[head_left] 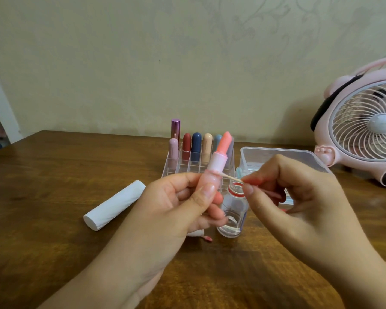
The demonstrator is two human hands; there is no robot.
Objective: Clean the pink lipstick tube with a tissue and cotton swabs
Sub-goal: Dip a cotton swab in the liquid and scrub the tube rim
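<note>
Head view: the pink lipstick tube is held upright above the wooden table, just in front of the clear organiser, with its coral bullet wound out. The left hand is closed around the tube's lower body, thumb pressed across the front. A cotton swab is pinched between thumb and fingertip of the right hand, whose other fingers are loosely curled; the swab's tip is laid against the groove where the pale collar meets the base, on the tube's right side.

The swab stage of cleaning appears to be in hand. A small open bottle of clear liquid stands directly below the tube, and a rolled tissue lies well to the tube's left. A used, stained scrap is seen under the left hand.

Next, the tube would likely need turning so the tip can be run round the groove, with light pressure and clear of the bullet.
</note>
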